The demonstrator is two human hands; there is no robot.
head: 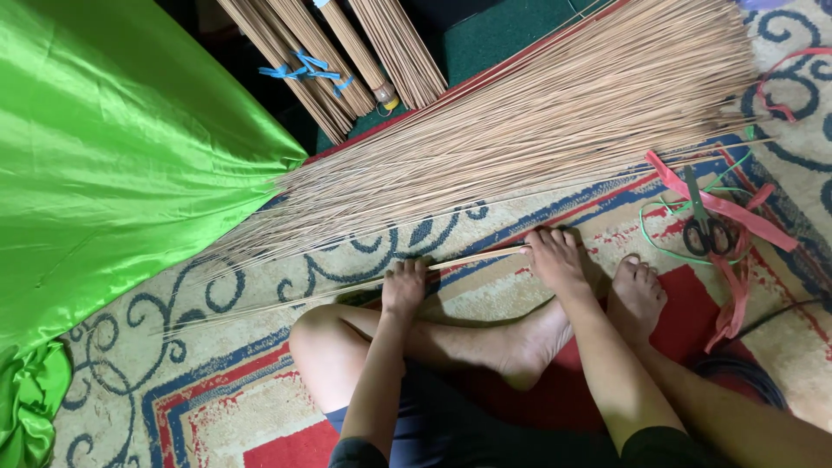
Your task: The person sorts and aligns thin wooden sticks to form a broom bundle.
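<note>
The person sat cross-legged on a patterned rug [260, 381]. The left hand [404, 288] was curled shut around a thin bunch of sticks [472, 258], and the right hand [552, 254] pressed down on the same bunch at its thicker end, fingers bent over it. The bunch lay on the rug just in front of the shins, toward twelve o'clock from the hands. Beyond it spread a large loose heap of broom sticks [537, 130]. At eleven o'clock lay tied stick bundles [347, 52] with blue ties [305, 69]. Green satin cloth [113, 156] filled nine o'clock. Scissors [704, 227] lay on pink ribbon [737, 217] at three o'clock.
</note>
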